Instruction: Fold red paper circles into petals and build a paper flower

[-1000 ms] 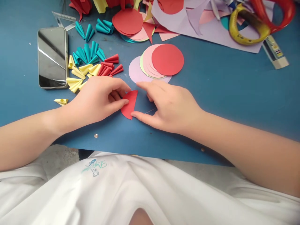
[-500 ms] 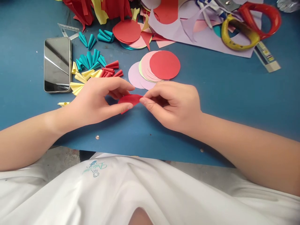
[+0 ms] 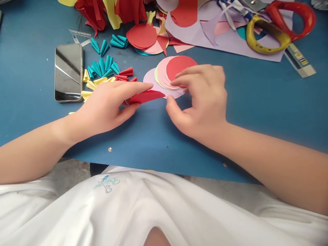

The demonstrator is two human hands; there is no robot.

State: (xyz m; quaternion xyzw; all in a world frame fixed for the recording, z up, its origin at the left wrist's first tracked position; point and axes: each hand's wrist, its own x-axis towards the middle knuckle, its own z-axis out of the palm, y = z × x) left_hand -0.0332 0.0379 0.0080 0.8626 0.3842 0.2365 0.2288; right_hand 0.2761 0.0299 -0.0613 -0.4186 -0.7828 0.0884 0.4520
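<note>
My left hand (image 3: pixel 110 106) pinches a folded red paper piece (image 3: pixel 148 96) between thumb and fingers, its pointed end sticking out to the right. Just beyond that tip, my right hand (image 3: pixel 202 99) is lifted with thumb and fingers apart, holding nothing. Its fingers hang over a fanned stack of paper circles (image 3: pixel 164 72) in lilac, green, pink and red, hiding part of it. Behind my left hand lie several small rolled paper cones: teal cones (image 3: pixel 102 66), red cones (image 3: pixel 126 71) and yellow cones (image 3: pixel 91 84), some of the yellow ones partly covered by the hand.
A phone (image 3: pixel 68 73) lies left of the cones, near a clear set square (image 3: pixel 80 36). More red circles (image 3: pixel 141 36), lilac paper offcuts (image 3: pixel 189 37), scissors (image 3: pixel 269 37) with red and yellow handles and a ruler-like strip (image 3: pixel 299 59) lie along the back of the blue table (image 3: pixel 256 109).
My right hand has let go of the red paper's tip, opened, and moved up and right over the circles. The paper stays in my left hand, now slightly higher.
</note>
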